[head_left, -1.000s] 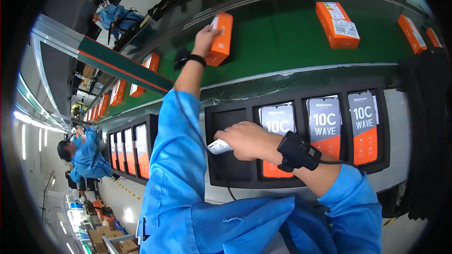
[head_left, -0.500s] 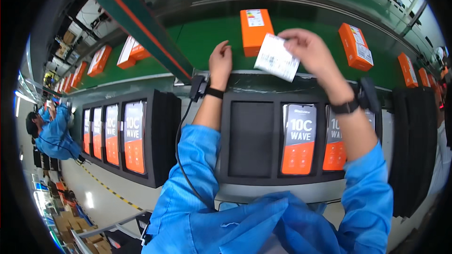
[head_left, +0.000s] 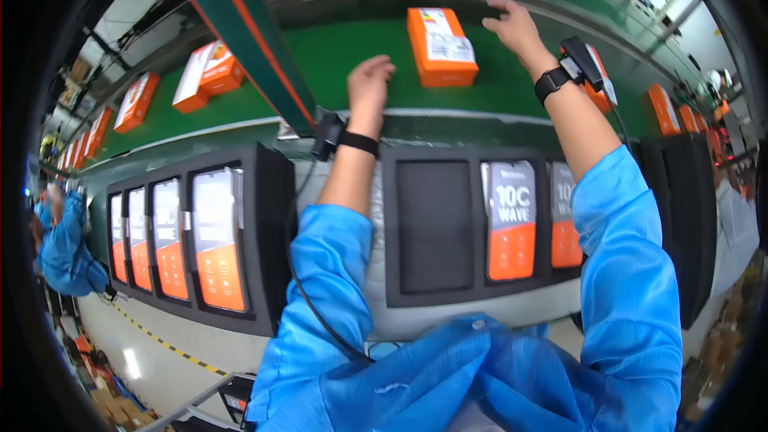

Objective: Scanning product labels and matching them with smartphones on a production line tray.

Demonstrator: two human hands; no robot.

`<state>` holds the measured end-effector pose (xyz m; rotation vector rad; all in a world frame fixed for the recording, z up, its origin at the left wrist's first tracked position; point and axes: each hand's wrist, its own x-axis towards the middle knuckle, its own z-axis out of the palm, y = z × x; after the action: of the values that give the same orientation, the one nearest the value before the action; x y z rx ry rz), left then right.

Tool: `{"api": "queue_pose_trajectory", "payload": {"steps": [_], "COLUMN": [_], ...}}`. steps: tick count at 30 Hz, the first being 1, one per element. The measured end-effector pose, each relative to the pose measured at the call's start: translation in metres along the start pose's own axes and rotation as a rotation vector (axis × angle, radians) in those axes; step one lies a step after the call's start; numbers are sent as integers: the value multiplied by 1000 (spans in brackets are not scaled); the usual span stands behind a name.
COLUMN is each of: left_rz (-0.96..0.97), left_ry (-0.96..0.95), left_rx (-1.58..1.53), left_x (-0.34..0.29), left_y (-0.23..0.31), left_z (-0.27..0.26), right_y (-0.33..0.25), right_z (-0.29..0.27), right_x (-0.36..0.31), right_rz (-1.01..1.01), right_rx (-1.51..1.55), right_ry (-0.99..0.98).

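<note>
Orange boxes [head_left: 446, 75] line our green belt [head_left: 336, 44]

We see them spread toward both ends, two close together on the left stretch, one between the near and far edges. Along the belt's near edge, our pale bench [head_left: 472, 316] carries a black tray [head_left: 432, 299].

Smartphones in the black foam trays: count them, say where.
6 visible: four smartphones in the left tray, two in the right tray; the right sleeve may hide more.

Orange on the boxes [head_left: 446, 75], white on their labels [head_left: 450, 49], green on the belt [head_left: 326, 50]. Grey over orange on the phones [head_left: 512, 228], black on the trays [head_left: 435, 228], yellow-and-black stripes on the floor tape [head_left: 178, 350].
</note>
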<state>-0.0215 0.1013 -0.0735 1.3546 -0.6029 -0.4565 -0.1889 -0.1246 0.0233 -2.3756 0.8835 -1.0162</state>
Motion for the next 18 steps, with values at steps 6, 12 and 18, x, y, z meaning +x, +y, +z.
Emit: {"api": "queue_pose_trajectory", "payload": {"steps": [6, 12, 18], "left_rz": [-15, -440, -321], "left_ry": [-382, -616, -429], "left_rx": [-593, -495, -19], "left_x": [-66, -220, -273], "left_y": [125, 149, 118], "left_z": [25, 46, 72], "right_y": [-12, -1, -24], "right_z": [-74, -105, -111], "right_x": [-111, -155, -170], "right_rz": [-35, -23, -139], "right_rx": [206, 462, 508], "right_ry": [-41, -8, 55]}}
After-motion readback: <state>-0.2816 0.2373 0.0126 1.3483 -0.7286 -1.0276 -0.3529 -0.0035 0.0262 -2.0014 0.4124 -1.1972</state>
